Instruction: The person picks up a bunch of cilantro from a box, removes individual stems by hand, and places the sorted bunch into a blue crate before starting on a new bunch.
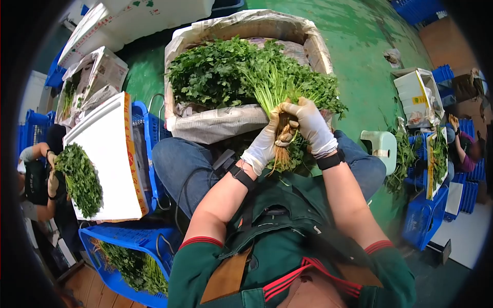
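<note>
My left hand (264,142), in a whitish glove, is wrapped round the root end of a bunch of leafy greens (272,84). My right hand (311,124), gloved too, closes on the same bunch from the other side, its fingers at the base of the stems. Brown stringy roots (280,159) hang below between the hands. The pale stems and leaves fan out over a newspaper-lined box (215,126). More dark green bunches (210,74) lie inside that box. Other leaves show beneath my hands, partly hidden.
A blue basket (118,231) of greens stands at lower left. Beside my left knee, a white foam lid (110,154) bears another bunch (78,179), touched by another person's hands (52,177). A pale green stool (380,149) stands at right; another person (466,149) sits beyond.
</note>
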`<act>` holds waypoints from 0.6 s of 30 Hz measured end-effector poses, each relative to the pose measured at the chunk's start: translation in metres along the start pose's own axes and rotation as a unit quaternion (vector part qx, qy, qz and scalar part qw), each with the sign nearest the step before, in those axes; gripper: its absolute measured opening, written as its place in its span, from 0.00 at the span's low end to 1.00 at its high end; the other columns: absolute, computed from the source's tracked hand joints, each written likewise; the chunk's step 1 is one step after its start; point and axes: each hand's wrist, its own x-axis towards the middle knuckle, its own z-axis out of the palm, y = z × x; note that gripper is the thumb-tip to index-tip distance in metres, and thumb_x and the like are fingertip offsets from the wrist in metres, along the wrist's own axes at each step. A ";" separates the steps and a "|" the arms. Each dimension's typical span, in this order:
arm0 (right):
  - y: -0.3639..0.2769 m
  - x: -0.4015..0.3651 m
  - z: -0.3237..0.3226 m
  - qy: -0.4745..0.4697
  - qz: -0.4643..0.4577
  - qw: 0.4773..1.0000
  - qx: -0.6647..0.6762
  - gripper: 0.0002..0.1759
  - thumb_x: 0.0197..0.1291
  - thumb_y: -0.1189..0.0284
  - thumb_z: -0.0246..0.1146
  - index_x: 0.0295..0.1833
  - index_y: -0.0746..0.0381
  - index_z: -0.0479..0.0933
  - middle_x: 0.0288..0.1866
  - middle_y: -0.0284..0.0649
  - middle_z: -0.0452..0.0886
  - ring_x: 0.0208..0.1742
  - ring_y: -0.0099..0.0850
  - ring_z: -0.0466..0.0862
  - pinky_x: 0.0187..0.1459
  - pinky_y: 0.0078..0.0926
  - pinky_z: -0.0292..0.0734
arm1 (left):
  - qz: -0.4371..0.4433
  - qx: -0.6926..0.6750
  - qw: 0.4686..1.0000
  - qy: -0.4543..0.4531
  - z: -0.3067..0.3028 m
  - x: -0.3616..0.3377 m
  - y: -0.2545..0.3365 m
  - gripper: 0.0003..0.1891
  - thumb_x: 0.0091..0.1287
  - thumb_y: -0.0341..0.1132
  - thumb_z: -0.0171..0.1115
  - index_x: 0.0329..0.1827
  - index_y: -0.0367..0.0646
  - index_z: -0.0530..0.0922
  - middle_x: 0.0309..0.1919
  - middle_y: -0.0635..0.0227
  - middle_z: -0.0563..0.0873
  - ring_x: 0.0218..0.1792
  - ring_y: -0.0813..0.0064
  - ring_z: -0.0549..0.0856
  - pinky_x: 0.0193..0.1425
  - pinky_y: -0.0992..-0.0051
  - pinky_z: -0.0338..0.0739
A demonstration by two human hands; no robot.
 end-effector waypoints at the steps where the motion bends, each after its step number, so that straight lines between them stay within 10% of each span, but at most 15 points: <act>1: 0.009 0.001 0.003 0.013 -0.041 0.999 0.003 0.07 0.58 0.75 0.61 0.40 0.67 0.75 0.32 0.35 0.80 0.29 0.21 0.78 0.31 0.17 0.74 | 0.002 0.006 1.000 -0.005 -0.001 0.000 0.000 0.28 0.60 0.58 0.56 0.58 0.53 0.69 0.33 0.73 0.79 0.20 0.87 0.68 0.17 0.90 0.63; 10: 0.004 -0.048 0.003 0.009 -0.006 0.998 0.054 0.07 0.61 0.73 0.58 0.43 0.64 0.73 0.31 0.34 0.79 0.28 0.17 0.77 0.27 0.17 0.73 | -0.063 0.002 0.992 0.107 -0.009 0.006 0.004 0.20 0.68 0.56 0.51 0.39 0.48 0.74 0.19 0.71 0.76 0.10 0.88 0.64 0.10 0.87 0.54; 13: 0.029 -0.067 -0.023 -0.106 -0.130 0.955 -0.246 0.15 0.58 0.69 0.63 0.47 0.66 0.73 0.40 0.36 0.82 0.41 0.26 0.81 0.44 0.25 0.76 | -0.069 0.031 0.985 0.152 0.001 0.008 0.004 0.19 0.69 0.54 0.52 0.38 0.46 0.74 0.18 0.71 0.76 0.09 0.87 0.63 0.10 0.86 0.53; 16: 0.044 -0.075 -0.043 -0.111 0.084 0.777 -0.614 0.32 0.48 0.54 0.71 0.51 0.67 0.74 0.45 0.41 0.82 0.48 0.31 0.80 0.50 0.28 0.73 | -0.117 0.073 0.974 0.182 -0.005 0.010 0.003 0.16 0.70 0.50 0.52 0.39 0.45 0.75 0.20 0.69 0.78 0.08 0.88 0.62 0.10 0.86 0.53; 18: 0.088 -0.059 -0.066 0.008 0.050 0.973 -0.227 0.36 0.50 0.49 0.69 0.50 0.70 0.74 0.44 0.42 0.81 0.45 0.34 0.80 0.49 0.28 0.73 | -0.083 0.111 0.973 0.184 -0.005 0.008 0.000 0.15 0.70 0.47 0.52 0.41 0.43 0.74 0.22 0.66 0.79 0.08 0.87 0.62 0.10 0.87 0.55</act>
